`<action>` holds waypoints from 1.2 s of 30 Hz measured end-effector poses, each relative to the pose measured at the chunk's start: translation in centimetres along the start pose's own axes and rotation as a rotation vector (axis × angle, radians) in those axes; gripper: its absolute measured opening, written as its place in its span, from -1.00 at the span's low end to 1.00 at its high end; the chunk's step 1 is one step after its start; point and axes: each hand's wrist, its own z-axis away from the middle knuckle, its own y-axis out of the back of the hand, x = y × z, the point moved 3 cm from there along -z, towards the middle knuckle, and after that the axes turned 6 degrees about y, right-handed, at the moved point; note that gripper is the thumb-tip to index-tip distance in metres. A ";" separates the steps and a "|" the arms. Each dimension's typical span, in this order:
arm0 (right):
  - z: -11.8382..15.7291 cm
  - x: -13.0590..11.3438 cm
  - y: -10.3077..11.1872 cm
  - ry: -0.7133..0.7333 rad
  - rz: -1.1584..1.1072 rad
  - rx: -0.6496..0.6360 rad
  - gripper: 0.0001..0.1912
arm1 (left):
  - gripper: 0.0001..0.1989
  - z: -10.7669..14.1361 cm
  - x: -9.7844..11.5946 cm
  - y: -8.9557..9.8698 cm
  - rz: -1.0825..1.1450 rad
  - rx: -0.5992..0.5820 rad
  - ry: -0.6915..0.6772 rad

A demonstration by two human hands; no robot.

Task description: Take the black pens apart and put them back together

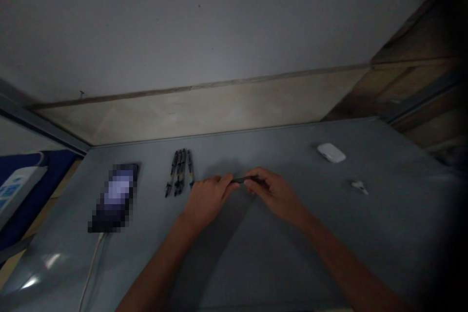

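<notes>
Between my two hands, above the grey tabletop, is a slim black pen (240,180), lying roughly level. Its left end is pinched in the fingers of my left hand (205,199). My right hand (274,194) is closed around the other end, and its curled fingers cover much of that part. Just left of my left hand, several similar black pens (178,170) with a yellowish band lie side by side, one slightly apart from the rest. Part of that nearest pen is close to my left knuckles.
A phone (117,195) with a blurred screen lies on the left, joined to a white cable (90,268). To the right are a white earbud case (331,152) and a small white earbud (359,186). A wall (219,34) rises behind the grey table (248,263).
</notes>
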 end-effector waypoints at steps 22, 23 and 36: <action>-0.7 1.0 0.6 0.142 -0.045 0.065 -0.87 | -0.61 -0.1 -0.5 -0.4 0.029 0.050 0.043; -0.7 1.1 0.8 0.129 -0.047 0.075 -0.87 | -0.61 -0.2 -0.7 -0.3 0.032 0.058 0.052; -1.3 2.7 4.3 0.043 -0.071 0.358 -0.72 | -0.61 -0.3 -3.4 1.4 0.126 0.158 0.113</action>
